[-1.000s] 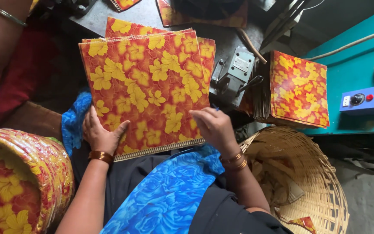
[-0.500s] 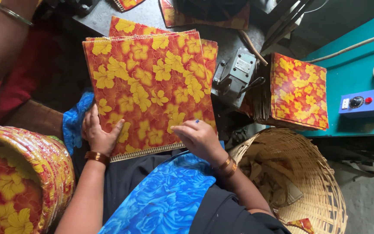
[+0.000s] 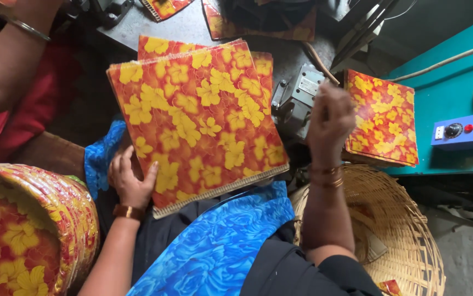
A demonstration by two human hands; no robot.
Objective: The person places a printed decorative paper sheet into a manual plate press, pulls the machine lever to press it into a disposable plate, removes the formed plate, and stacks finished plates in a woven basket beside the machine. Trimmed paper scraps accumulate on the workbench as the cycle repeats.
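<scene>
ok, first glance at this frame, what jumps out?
The stack of square sheets printed with yellow flowers on red-orange fills the middle, propped from below by the left hand. The right hand is raised beside the grey metal machine, near a second flowered stack by the teal table. A woven basket sits at lower right.
</scene>
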